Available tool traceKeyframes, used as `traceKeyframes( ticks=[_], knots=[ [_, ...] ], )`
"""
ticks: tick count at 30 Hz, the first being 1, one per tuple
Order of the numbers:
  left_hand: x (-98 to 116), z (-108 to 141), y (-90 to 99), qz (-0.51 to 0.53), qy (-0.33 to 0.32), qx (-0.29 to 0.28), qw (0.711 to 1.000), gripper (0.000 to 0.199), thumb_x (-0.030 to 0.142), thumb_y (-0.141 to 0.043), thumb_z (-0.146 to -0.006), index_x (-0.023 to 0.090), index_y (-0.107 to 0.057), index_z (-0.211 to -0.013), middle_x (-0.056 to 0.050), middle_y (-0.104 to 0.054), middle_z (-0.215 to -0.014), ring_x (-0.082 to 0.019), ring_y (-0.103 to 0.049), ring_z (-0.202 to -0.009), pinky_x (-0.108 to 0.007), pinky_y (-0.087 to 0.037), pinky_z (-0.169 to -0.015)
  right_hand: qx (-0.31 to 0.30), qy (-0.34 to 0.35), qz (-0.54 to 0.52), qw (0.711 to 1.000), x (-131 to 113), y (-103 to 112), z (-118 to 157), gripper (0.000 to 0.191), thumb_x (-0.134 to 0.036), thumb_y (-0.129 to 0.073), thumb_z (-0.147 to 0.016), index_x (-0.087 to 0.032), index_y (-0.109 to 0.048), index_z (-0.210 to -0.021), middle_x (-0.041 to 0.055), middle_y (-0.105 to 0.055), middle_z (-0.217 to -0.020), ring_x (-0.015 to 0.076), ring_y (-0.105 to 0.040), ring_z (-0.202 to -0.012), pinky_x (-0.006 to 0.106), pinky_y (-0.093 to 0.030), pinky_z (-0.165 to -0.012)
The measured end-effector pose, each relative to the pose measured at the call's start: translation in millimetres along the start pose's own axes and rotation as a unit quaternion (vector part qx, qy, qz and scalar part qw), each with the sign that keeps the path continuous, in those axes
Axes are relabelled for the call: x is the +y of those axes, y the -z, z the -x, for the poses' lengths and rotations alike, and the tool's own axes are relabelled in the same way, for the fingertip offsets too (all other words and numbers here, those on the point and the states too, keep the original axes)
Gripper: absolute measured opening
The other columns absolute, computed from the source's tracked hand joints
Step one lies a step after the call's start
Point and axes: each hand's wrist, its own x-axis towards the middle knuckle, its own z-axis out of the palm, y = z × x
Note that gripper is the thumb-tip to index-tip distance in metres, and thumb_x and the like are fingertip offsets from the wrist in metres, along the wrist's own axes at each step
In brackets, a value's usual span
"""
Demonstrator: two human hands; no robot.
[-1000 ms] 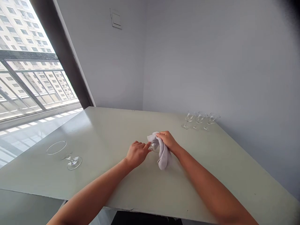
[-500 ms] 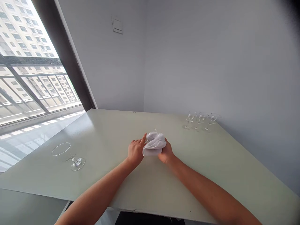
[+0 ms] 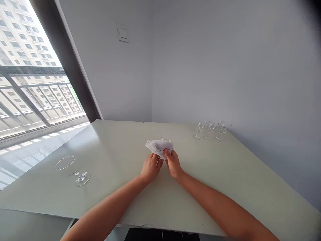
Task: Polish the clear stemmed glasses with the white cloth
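Note:
Above the middle of the table, a bunched white cloth is wrapped over a clear glass that it mostly hides. A bit of the glass's rim shows past the cloth's far side; the glass looks like the stemmed ones nearby. Below the cloth, my left hand is closed at the near end of the glass, and its fingertips are partly hidden. My right hand grips the cloth from the right, thumb pressed on its near face. On the left stands a stemmed wine glass, upright and apart from both hands.
Three stemmed glasses stand in a row at the table's far right, near the wall. The pale table ends at a near edge under my forearms. A window is at the left.
My left hand has shifted from the glass's left side to beneath the cloth. The right thumb has come onto the cloth's near face, and the cloth now spreads further left.

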Motion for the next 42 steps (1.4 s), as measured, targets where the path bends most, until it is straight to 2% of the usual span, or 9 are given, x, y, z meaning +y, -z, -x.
traceKeyframes(
  ticks=[7, 11, 16, 21, 25, 31, 35, 38, 42],
  knots=[
    [-14, -7, -2.0, 0.107, 0.122, -0.025, 0.986, 0.019, 0.027, -0.038, -0.082, 0.018, -0.054, -0.087, -0.002, -0.062, -0.075, -0.014, -0.057, -0.066, -0.025, -0.041, -0.061, -0.053, -0.068, -0.061, 0.994, -6, 7, -9, 0.042, -0.059, -0.052, -0.074, -0.023, -0.06, -0.096, 0.0035, -0.063, -0.099, 0.0206, -0.056, -0.096, 0.031, -0.046, -0.075],
    [-20, -7, 3.3, 0.094, 0.102, 0.007, 0.99, 0.036, 0.022, -0.045, -0.078, 0.021, -0.055, -0.112, -0.005, -0.065, -0.09, -0.018, -0.059, -0.08, -0.028, -0.042, -0.072, -0.1, -0.137, -0.114, 0.979, -13, 13, -19, 0.063, -0.072, -0.03, -0.076, -0.021, -0.06, -0.097, 0.0059, -0.065, -0.093, 0.0217, -0.058, -0.092, 0.032, -0.047, -0.071],
    [-22, -8, 6.9, 0.121, 0.084, -0.001, 0.989, 0.069, 0.021, -0.058, -0.066, 0.023, -0.039, -0.132, -0.003, -0.064, -0.086, -0.018, -0.058, -0.074, -0.027, -0.042, -0.066, -0.096, -0.144, -0.076, 0.982, -6, 18, -20, 0.053, -0.064, -0.045, -0.075, -0.017, -0.06, -0.094, 0.0061, -0.065, -0.083, 0.0205, -0.06, -0.082, 0.03, -0.046, -0.069],
    [-20, -12, 3.3, 0.183, 0.102, -0.01, 0.978, 0.063, 0.023, -0.059, -0.066, 0.019, -0.046, -0.127, -0.001, -0.061, -0.07, -0.014, -0.055, -0.061, -0.025, -0.04, -0.059, -0.089, -0.095, -0.025, 0.991, 1, 21, -13, 0.043, -0.051, -0.063, -0.069, -0.016, -0.06, -0.093, 0.0045, -0.064, -0.078, 0.0178, -0.058, -0.072, 0.028, -0.043, -0.066],
    [-16, -12, -1.6, 0.204, 0.104, -0.042, 0.973, 0.062, 0.03, -0.057, -0.07, 0.019, -0.042, -0.129, 0.0, -0.06, -0.071, -0.013, -0.054, -0.062, -0.023, -0.04, -0.059, -0.083, -0.106, -0.026, 0.991, 4, 25, -10, 0.037, -0.048, -0.063, -0.071, -0.015, -0.06, -0.088, 0.0028, -0.061, -0.072, 0.0151, -0.054, -0.066, 0.026, -0.041, -0.063],
    [-17, -12, 3.9, 0.113, 0.122, -0.023, 0.986, 0.047, 0.044, -0.031, -0.086, 0.024, -0.05, -0.124, -0.002, -0.06, -0.072, -0.016, -0.055, -0.067, -0.025, -0.04, -0.061, -0.077, -0.149, -0.046, 0.985, 10, 28, -11, 0.034, -0.047, -0.063, -0.071, -0.014, -0.06, -0.077, 0.0013, -0.058, -0.066, 0.0118, -0.05, -0.059, 0.024, -0.04, -0.057],
    [-19, -16, 12.0, 0.038, 0.084, 0.02, 0.996, 0.042, 0.047, -0.032, -0.085, 0.027, -0.064, -0.105, -0.004, -0.056, -0.077, -0.017, -0.054, -0.076, -0.028, -0.041, -0.069, -0.086, -0.144, -0.009, 0.986, 9, 25, -10, 0.037, -0.049, -0.062, -0.072, -0.014, -0.061, -0.083, 0.0037, -0.061, -0.071, 0.0146, -0.053, -0.063, 0.026, -0.042, -0.059],
    [-20, -18, 8.5, 0.112, 0.106, 0.018, 0.988, 0.041, 0.05, -0.043, -0.08, 0.022, -0.063, -0.102, -0.006, -0.057, -0.087, -0.016, -0.054, -0.077, -0.028, -0.043, -0.072, -0.088, -0.121, 0.068, 0.986, 7, 22, -8, 0.043, -0.049, -0.061, -0.072, -0.014, -0.059, -0.096, 0.006, -0.064, -0.081, 0.0184, -0.057, -0.071, 0.03, -0.044, -0.065],
    [-20, -17, -3.2, 0.282, 0.159, -0.026, 0.946, 0.046, 0.048, -0.057, -0.072, 0.017, -0.058, -0.105, -0.009, -0.06, -0.101, -0.019, -0.058, -0.084, -0.029, -0.046, -0.073, -0.088, -0.025, 0.223, 0.97, 6, 19, -4, 0.045, -0.047, -0.061, -0.072, -0.015, -0.057, -0.104, 0.008, -0.064, -0.092, 0.0223, -0.058, -0.084, 0.034, -0.045, -0.076]
  ],
)
